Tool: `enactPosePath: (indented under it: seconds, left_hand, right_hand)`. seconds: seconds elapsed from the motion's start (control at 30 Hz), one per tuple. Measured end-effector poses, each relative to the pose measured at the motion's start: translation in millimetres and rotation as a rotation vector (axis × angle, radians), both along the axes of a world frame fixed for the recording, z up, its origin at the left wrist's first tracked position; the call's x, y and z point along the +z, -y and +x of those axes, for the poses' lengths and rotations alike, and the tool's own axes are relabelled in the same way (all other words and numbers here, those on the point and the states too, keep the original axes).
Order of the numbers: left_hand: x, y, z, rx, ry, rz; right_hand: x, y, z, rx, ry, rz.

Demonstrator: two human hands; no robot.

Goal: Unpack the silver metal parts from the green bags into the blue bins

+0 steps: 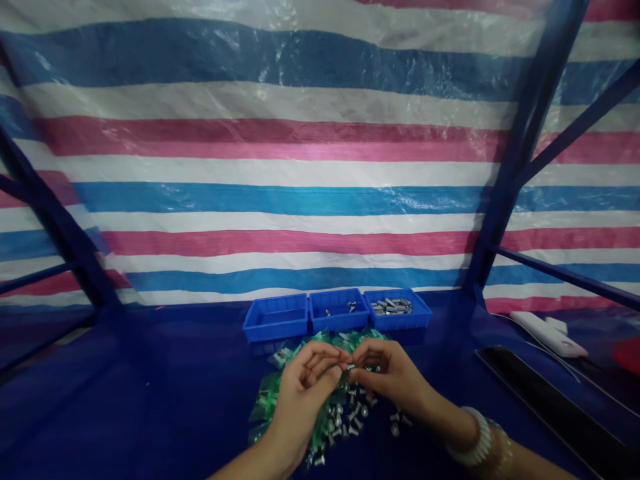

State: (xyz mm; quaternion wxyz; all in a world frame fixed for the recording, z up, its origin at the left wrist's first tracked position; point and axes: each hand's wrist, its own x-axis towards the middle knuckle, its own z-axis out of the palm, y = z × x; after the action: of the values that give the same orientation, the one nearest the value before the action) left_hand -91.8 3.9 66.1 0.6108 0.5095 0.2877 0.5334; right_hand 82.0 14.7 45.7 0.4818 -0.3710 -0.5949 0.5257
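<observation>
My left hand [311, 379] and my right hand [393, 375] meet over a pile, fingers bent and pinched toward each other. Between their fingertips shows a small silvery screw [351, 366], partly hidden by the fingers. Beneath and behind the hands lie many small clear-and-green plastic bags [269, 393]. Loose short metal screws [356, 421] are scattered in front of the bags, below my hands. A few more screws [395, 428] lie apart on the right, under my right wrist, which wears a pale bracelet.
Three blue bins stand in a row behind the pile: the left bin [277, 332] looks bare inside, the middle bin [337, 325] has a few small metal parts, the right bin [423, 316] holds longer pieces. A dark flat slab [545, 407] and white device [547, 333] with cables lie right.
</observation>
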Motion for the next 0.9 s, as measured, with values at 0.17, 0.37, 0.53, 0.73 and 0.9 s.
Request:
enactPosePath:
  seconds: [0.17, 0.37, 0.53, 0.73, 0.9]
  left_hand:
    - [-0.7, -6, -3, 0.094, 0.021, -0.012]
    - [-4.3, -14, -5, 0.143, 0.048, -0.023]
    - [-2.9, -12, -6, 0.139, 0.042, -0.009]
    - [-2.1, -14, -6, 0.135, 0.030, -0.029]
    - [-4.6, -15, -6, 0.124, -0.001, -0.023]
  right_hand:
    - [5.4, -10, 6, 0.065, -0.219, -0.156]
    - [6.3, -34, 18, 0.068, -0.148, -0.134]
    - [22.0, -72, 22, -0.093, 0.111, 0.010]
    - [40.0, -87, 29, -0.282, 0.557, 0.259]
    - [28.9, -46, 44, -0.151, 0.849, 0.353]
